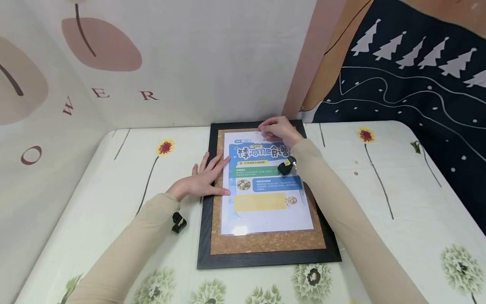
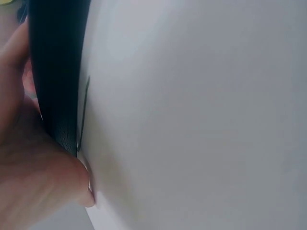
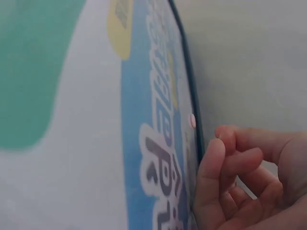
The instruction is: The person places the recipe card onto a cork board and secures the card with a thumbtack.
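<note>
A laminated printed sheet [image 1: 265,219] with blue, green and yellow blocks lies on a cork board [image 1: 265,245] framed in black. My left hand [image 1: 203,177] is spread over the frame's left side, its fingertips on the sheet's left edge. In the left wrist view, the black frame [image 2: 57,57] partly hides that hand. My right hand [image 1: 279,128] is at the board's top edge, fingers curled, with thumb and index tips close together. I cannot tell whether something small is between them. Beside them, a small pink pin head [image 3: 192,120] shows at the sheet's top.
The board rests on a table under a white cloth [image 1: 364,177] printed with flowers. Behind it hangs a pale curtain [image 1: 209,63], with a dark tree-patterned cloth [image 1: 414,84] at the right. Black wrist cameras sit on both sleeves.
</note>
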The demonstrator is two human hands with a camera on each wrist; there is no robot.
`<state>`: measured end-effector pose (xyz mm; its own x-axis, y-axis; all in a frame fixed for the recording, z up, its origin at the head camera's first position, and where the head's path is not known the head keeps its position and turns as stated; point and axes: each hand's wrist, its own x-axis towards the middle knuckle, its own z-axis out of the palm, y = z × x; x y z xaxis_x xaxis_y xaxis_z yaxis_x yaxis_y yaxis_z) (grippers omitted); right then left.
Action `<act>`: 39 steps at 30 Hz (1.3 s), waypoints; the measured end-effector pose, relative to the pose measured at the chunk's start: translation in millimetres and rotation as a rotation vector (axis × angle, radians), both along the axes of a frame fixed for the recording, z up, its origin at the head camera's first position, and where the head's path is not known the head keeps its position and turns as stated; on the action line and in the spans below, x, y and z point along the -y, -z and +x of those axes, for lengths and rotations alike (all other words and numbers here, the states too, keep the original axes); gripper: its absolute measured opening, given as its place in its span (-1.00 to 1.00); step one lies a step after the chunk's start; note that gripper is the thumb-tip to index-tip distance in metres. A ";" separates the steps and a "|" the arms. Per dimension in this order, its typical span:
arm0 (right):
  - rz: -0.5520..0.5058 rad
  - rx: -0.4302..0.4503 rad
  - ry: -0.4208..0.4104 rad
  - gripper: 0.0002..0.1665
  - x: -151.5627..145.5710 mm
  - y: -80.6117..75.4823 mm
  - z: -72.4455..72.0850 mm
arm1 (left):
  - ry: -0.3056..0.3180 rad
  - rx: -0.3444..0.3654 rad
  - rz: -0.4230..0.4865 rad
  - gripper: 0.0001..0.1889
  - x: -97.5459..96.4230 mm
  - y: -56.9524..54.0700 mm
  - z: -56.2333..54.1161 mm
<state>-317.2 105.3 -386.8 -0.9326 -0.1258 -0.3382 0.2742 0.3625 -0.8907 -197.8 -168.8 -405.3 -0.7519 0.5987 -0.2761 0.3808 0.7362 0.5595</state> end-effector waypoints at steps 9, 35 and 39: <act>0.046 -0.067 -0.192 -0.70 -17.3 -6.7 14.2 | 0.015 -0.009 -0.003 0.07 -2.2 0.3 -2.1; 0.048 -0.098 -0.403 -0.50 -86.6 -20.5 52.9 | -0.029 0.021 0.027 0.07 1.7 4.3 -2.2; 0.082 -0.071 -0.383 -0.48 -104.2 -22.1 57.1 | -0.019 0.009 0.032 0.07 0.7 6.0 -2.7</act>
<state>-260.2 209.5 -364.7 -0.8452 -0.4439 -0.2977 0.0440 0.4974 -0.8664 -200.6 -169.5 -411.3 -0.7604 0.5932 -0.2644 0.3618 0.7250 0.5861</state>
